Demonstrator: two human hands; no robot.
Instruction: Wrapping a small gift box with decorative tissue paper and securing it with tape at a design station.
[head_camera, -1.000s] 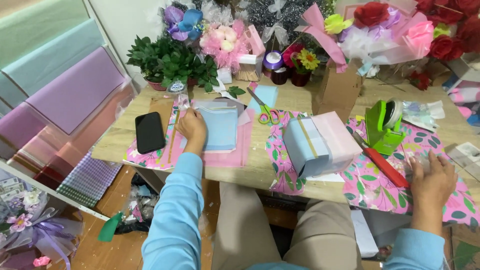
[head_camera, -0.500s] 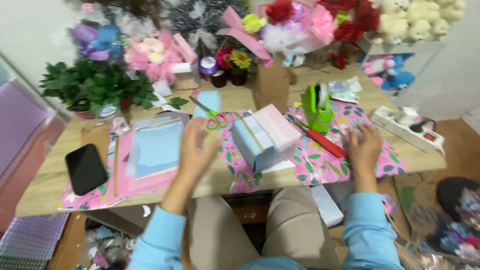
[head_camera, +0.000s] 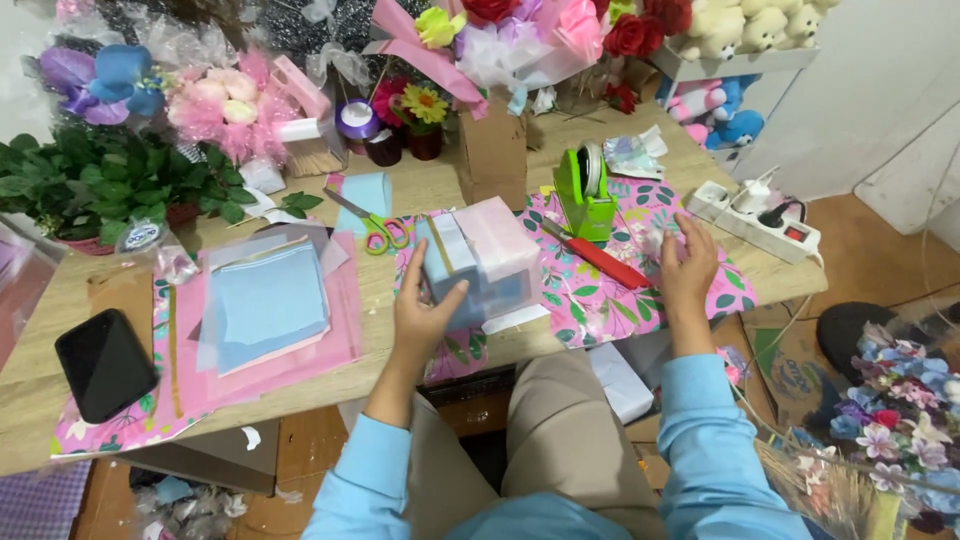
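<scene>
Nearest the camera are two light-blue sleeves and tan trousers under the edge of the wooden table (head_camera: 60, 420). The left hand (head_camera: 425, 305) rests its palm against the near left corner of the box (head_camera: 478, 262), thumb and fingers curled loosely round the edge, not pinching. The box is wrapped in pale blue and pink paper and sits on the pink floral sheet (head_camera: 600, 300) at the table's middle, just in front of the person. The right hand (head_camera: 685, 265) hovers over the same sheet, to the right of the box and apart from it, fingers spread and slightly bent, holding nothing.

Left of the box lies a stack of paper (head_camera: 265, 305), blue on pink, and a black phone (head_camera: 105, 363) lies at the near left edge. Just past the right hand lies a red cutter (head_camera: 600, 257), with a green tape dispenser (head_camera: 585, 190) behind it. Scissors (head_camera: 372, 225) with green handles lie left of the box's far side. A white power strip (head_camera: 755, 215) sits at the right edge. Farthest back stand green plants (head_camera: 100, 180), ribbon bouquets (head_camera: 500, 35) and plush bears (head_camera: 735, 30).
</scene>
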